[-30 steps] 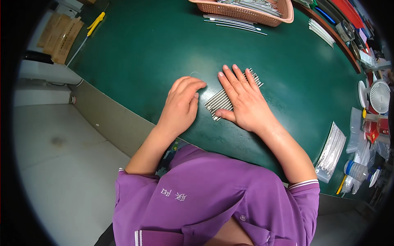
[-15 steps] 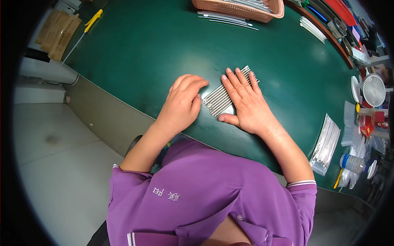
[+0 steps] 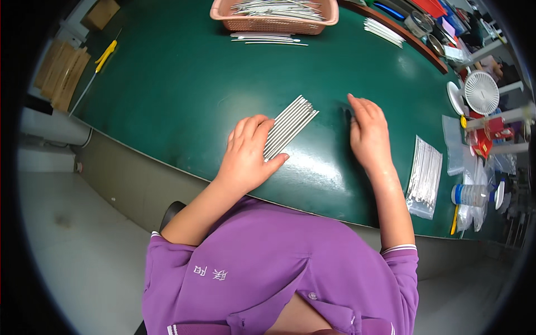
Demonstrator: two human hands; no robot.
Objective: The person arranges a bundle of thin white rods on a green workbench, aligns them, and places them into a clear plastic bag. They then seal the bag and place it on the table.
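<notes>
A row of thin silvery metal rods (image 3: 292, 124) lies slantwise, side by side, on the green table in front of me. My left hand (image 3: 247, 146) cups the row at its lower left, fingers along the left side and thumb across the lower right end. Part of the rods is hidden beneath it. Off to the right of the rods, my right hand (image 3: 369, 131) is apart from them, with its fingers stretched out and close together. Nothing shows in that hand.
At the far edge stands a pink basket (image 3: 273, 24) of rods, with loose rods (image 3: 268, 39) before it. More rods (image 3: 384, 32) lie far right. A clear bag of rods (image 3: 425, 176) and a bottle (image 3: 469, 195) sit right. A yellow-handled screwdriver (image 3: 105, 56) lies far left.
My right hand has come off the rods and moved right. My left hand has moved onto their lower left side. The whole view has shifted too.
</notes>
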